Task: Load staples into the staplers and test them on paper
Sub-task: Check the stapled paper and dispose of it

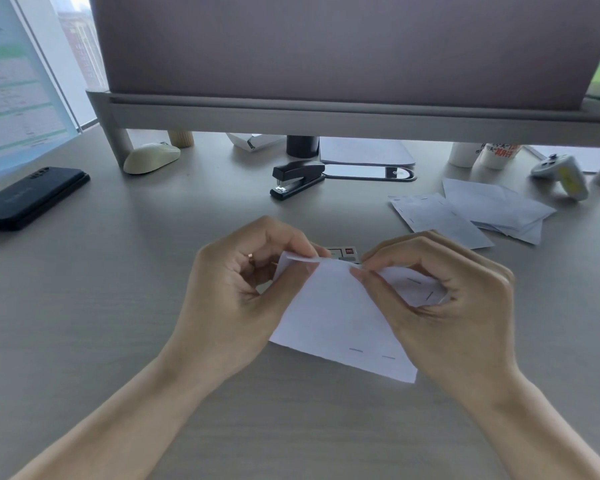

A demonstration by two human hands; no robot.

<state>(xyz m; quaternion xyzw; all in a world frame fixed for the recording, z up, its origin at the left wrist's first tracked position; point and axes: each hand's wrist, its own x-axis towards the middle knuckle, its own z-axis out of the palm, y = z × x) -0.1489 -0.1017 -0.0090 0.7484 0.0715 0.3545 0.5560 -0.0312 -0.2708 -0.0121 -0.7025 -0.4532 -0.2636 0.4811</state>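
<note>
A: What are the hands doing with the sheet of paper (329, 320)?
B: Both hold it by its top edge, low in the middle of the desk (118, 306). The left hand (243, 285) pinches the edge near its left end between thumb and index finger (291, 237). Its other fingers are curled toward the palm, and 1 of them wears a ring (250, 257).
A: And the right hand (440, 299)?
B: The same grip. Its thumb (371, 285) lies on the near face of the sheet and its forefinger (392, 251) comes over the edge from behind, so the 2 tips close on the paper. The remaining fingers are bent behind the sheet's right corner. I cannot tell whether they touch it.
A: Is the sheet flat?
B: No, its top is lifted and its lower edge is down at the desk. 4 staples (355, 350) show in it, 2 near the lower edge and 2 near the right hand.
A: Where is the stapler?
B: The black stapler (297, 178) lies well apart from both hands, farther back by the monitor shelf (326, 112), untouched. A small box (343, 252) with a red label peeks out just behind the sheet's top edge, between the 2 hands.
A: Anything else nearby?
B: Loose stapled sheets (440, 216) lie to the right, a dark phone (32, 197) to the left, and a pale mouse (151, 157) by the shelf leg.
</note>
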